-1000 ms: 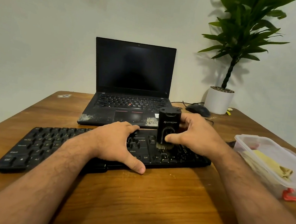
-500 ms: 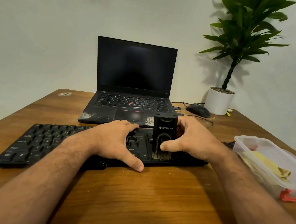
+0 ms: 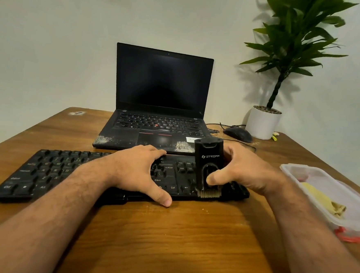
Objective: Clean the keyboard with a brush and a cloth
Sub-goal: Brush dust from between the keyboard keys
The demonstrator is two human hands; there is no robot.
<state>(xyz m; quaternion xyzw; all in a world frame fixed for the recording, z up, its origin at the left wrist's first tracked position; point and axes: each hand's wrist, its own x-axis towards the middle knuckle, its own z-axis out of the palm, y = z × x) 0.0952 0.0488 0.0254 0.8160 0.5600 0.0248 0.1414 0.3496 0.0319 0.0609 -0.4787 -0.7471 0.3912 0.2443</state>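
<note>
Keyboard (image 3: pixel 51 170) lies across the near half of the tabletop (image 3: pixel 167 242), toward its left edge. The left hand (image 3: pixel 138 171) presses spread fingers on the keys, thumb on the near rim. The right hand (image 3: pixel 242 172) grips the black brush (image 3: pixel 208 168) upright, bristles on the near right keys. Brushing toward the near edge could sweep crumbs onto the wood, and hard strokes might pop a key. The cloth (image 3: pixel 321 202) sits in a plastic box (image 3: pixel 300 172) by the right edge. Farther back stand a laptop (image 3: pixel 162 105), mouse (image 3: pixel 238 134) and potted plant (image 3: pixel 263 123).
</note>
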